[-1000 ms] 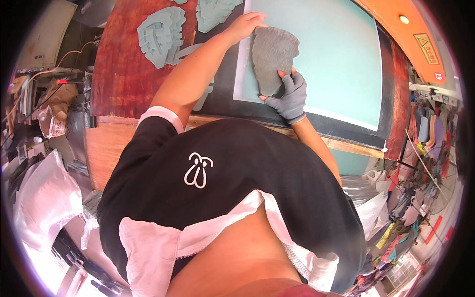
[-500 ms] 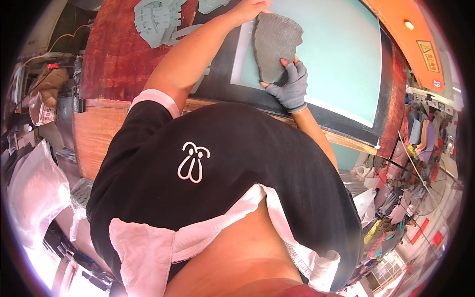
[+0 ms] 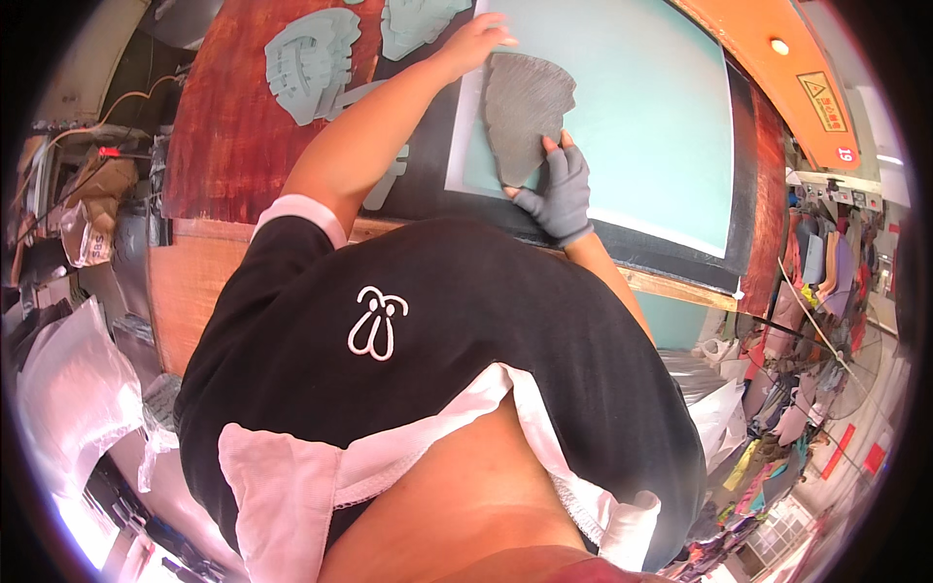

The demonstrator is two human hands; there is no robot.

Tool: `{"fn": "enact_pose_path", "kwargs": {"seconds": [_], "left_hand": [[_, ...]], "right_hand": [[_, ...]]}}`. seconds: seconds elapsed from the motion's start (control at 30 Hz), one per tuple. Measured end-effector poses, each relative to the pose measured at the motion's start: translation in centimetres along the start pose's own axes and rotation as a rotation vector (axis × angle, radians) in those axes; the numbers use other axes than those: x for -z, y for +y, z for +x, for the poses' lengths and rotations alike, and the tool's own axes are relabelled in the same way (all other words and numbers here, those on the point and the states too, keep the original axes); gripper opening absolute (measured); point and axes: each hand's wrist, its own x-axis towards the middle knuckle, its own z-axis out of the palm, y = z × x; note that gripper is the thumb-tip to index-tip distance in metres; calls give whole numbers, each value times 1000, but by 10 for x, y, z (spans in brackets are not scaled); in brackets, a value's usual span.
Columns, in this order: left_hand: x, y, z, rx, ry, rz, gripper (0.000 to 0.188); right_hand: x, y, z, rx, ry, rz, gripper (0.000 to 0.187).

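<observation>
A dark grey, textured flat piece (image 3: 528, 109) with a wavy right edge and a narrow lower end lies on the pale blue-green sheet (image 3: 651, 126). My right hand (image 3: 562, 194), in a grey fingerless glove, holds its lower end. The thumb is at the narrow tip and the fingertips are on the right edge. My bare left hand (image 3: 476, 44) is just beyond the piece's far left corner, fingers stretched out and holding nothing. Whether its fingertips touch the piece is hard to tell.
Pale translucent cut-out templates (image 3: 311, 63) lie on the reddish wooden board (image 3: 219, 155) at left, with another template (image 3: 418, 24) farther back. An orange machine part (image 3: 768, 44) with a warning label spans the far right. Coloured material pieces (image 3: 826, 243) hang beyond the table.
My left hand has come away from the grey piece's far edge, its fingers now stretched beside the corner. My right hand keeps its hold. The whole view has shifted slightly.
</observation>
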Motion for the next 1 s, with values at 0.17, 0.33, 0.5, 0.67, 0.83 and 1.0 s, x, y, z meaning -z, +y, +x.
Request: {"fn": "enact_pose_path", "kwargs": {"seconds": [0.17, 0.33, 0.5, 0.67, 0.83, 1.0], "left_hand": [[28, 11, -64, -73, 152, 155, 41], [28, -19, -209, -268, 21, 558, 27], [0, -51, -252, -675, 82, 777, 5], [5, -54, -249, -699, 152, 877, 14], [-15, -64, -247, -712, 317, 963, 18], [-51, -97, -238, -516, 442, 1041, 26]], "right_hand": [[51, 12, -71, -85, 146, -25, 56], [87, 32, -145, -169, 199, -149, 17], [70, 64, -140, -257, 249, -319, 12], [64, 64, -133, -247, 320, -278, 16], [57, 85, -130, -170, 313, -267, 19], [31, 107, -123, -129, 256, -211, 19]]}}
